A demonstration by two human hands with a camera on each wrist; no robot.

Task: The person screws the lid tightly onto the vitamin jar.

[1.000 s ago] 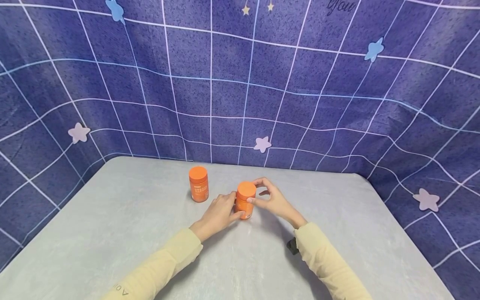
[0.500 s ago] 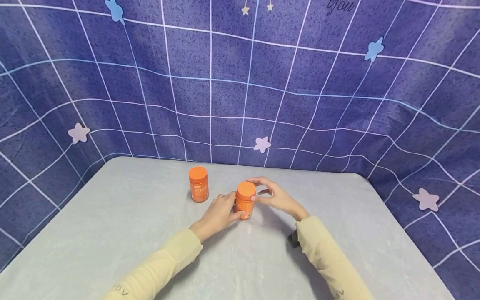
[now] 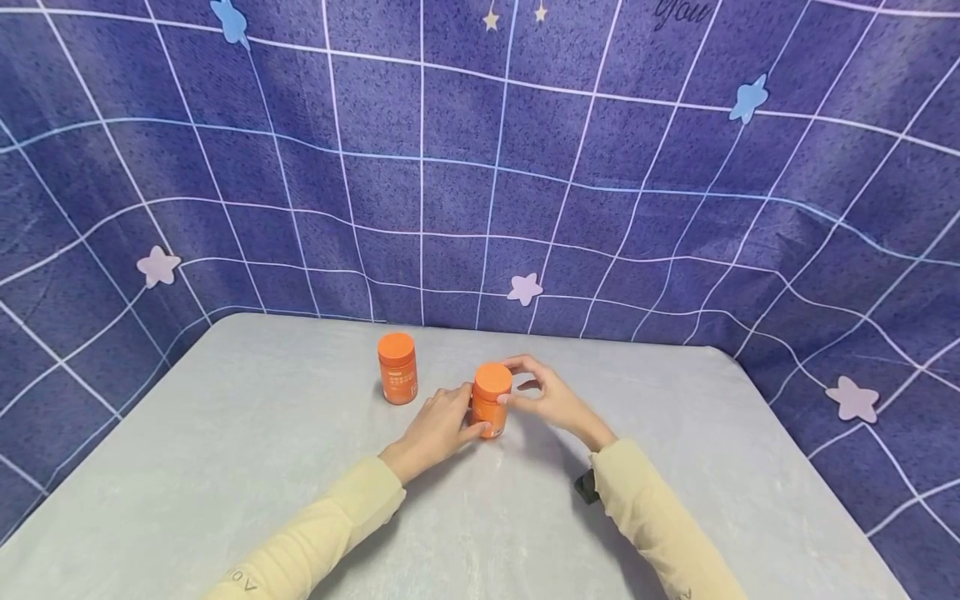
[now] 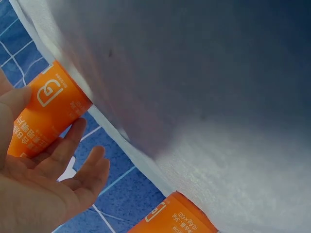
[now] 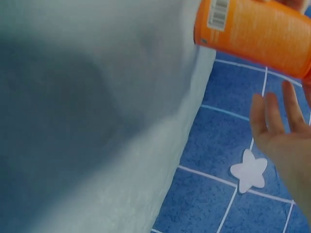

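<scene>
An orange bottle (image 3: 488, 413) with an orange screw lid (image 3: 493, 380) stands upright on the grey table. My left hand (image 3: 437, 425) holds its body from the left, thumb in front; white print shows on the bottle (image 4: 53, 109) in the left wrist view. At the lid, my right hand (image 3: 553, 402) grips the right side between thumb and forefinger, while its other fingers extend free in the right wrist view, beside the bottle with its barcode (image 5: 257, 36). Another orange bottle (image 3: 398, 375), its lid on, stands behind and to the left, apart from both hands.
A grey cloth covers the table (image 3: 300, 467). Blue grid-patterned fabric (image 3: 375, 192) with stars hangs behind and along both sides. Beneath the right wrist sits a small black object (image 3: 587, 487), partly hidden by the sleeve.
Around the lid, my right thumb and fingers slid back to the right, then forward again to the left. The left hand and both bottles have kept their places.
</scene>
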